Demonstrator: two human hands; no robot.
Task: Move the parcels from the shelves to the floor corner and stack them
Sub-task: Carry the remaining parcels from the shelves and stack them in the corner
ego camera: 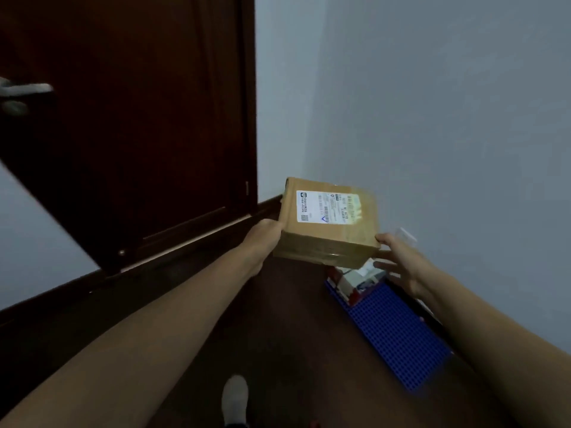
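Grey-walled corner, frame centre: left hand gripped brown cardboard parcel, spread-fingered right hand steadied it; placement likely required lowering squarely.

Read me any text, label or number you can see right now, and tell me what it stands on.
White shipping label on top of the cardboard parcel: printed lines, a barcode and a square code show, all too blurred to read.
Red and white parcel on the blue mat: no text can be made out.
Door: no text or sign.
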